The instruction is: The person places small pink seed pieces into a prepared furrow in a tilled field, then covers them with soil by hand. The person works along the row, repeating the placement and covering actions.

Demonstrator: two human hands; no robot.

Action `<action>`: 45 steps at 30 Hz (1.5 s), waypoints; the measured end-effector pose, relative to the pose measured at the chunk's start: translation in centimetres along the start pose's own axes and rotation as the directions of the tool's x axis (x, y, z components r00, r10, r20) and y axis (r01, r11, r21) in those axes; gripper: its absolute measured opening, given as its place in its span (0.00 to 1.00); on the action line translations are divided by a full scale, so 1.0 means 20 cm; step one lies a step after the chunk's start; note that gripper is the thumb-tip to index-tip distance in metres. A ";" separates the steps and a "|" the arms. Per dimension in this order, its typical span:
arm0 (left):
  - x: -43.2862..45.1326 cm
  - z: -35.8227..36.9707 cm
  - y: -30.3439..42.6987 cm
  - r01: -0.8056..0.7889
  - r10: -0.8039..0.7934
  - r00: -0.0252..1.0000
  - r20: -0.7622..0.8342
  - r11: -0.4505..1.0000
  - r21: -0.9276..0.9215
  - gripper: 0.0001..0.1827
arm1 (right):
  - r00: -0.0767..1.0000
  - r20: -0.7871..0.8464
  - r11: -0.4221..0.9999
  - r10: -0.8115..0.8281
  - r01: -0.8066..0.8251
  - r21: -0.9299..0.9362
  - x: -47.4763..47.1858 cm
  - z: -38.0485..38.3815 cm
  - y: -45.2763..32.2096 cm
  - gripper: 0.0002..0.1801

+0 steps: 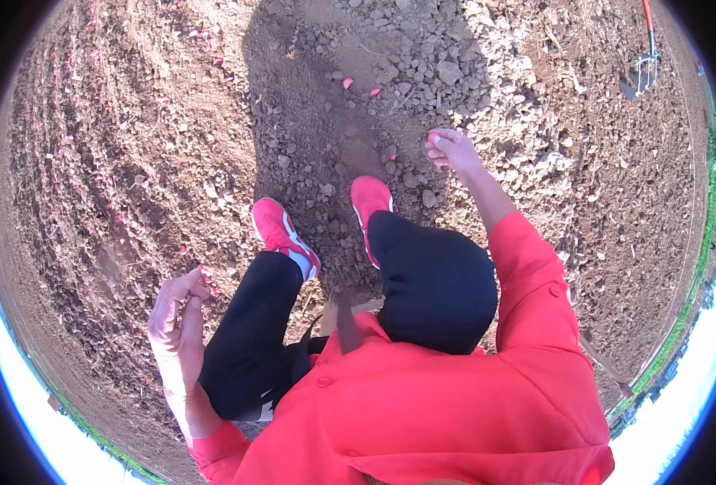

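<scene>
My right hand (452, 151) is held over the dry, cloddy soil, right of my pink shoe. Its thumb and fingers pinch a small pink clove (433, 137), which looks like garlic. My left hand (179, 327) hovers beside my left leg with its fingers bent. Something pink shows at its index fingertip; I cannot tell whether it is held or lies on the ground behind. Ahead of my feet, in shadow, a pink clove (348, 83) lies on the soil, with another clove (375, 92) close to it. A third clove (393, 157) rests near my right shoe.
My pink shoes (282, 227) stand on loose soil. Many pink pieces are scattered over the ridged ground (91, 151) at left. A garden fork (647, 70) with a red handle lies far right. A wooden shaft (606, 367) is behind my right arm. Stones (449, 73) dot the soil ahead.
</scene>
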State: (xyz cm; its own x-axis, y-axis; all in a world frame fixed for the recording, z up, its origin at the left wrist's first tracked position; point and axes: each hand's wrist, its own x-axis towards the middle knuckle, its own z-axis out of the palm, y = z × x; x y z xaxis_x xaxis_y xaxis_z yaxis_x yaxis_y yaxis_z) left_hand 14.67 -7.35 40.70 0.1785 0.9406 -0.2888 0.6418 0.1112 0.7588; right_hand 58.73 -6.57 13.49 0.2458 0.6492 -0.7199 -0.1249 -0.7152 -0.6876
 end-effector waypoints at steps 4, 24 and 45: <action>0.11 0.07 -0.01 0.029 -0.013 0.985 0.173 0.996 -0.090 0.16 | 0.970 0.131 0.974 -0.207 0.217 -0.070 0.06 0.05 -0.20 0.16; 0.14 0.02 0.03 0.135 -0.195 0.957 0.212 0.954 0.268 0.24 | 0.761 0.507 -0.046 -0.404 0.536 -0.843 0.64 0.43 0.15 0.05; 0.31 -0.02 0.03 0.112 -0.163 0.948 0.275 0.975 0.191 0.25 | 0.729 0.567 -0.405 -0.383 0.419 -0.813 0.90 0.59 -0.20 0.09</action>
State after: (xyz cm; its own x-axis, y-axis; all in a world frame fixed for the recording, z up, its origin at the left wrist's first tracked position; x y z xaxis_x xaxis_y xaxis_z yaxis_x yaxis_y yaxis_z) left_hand 15.81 -1.28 39.52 0.2693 0.7852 -0.5577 0.7886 0.1526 0.5956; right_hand 52.37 10.93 2.15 -0.3178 0.8942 -0.3155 0.9347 0.3513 0.0544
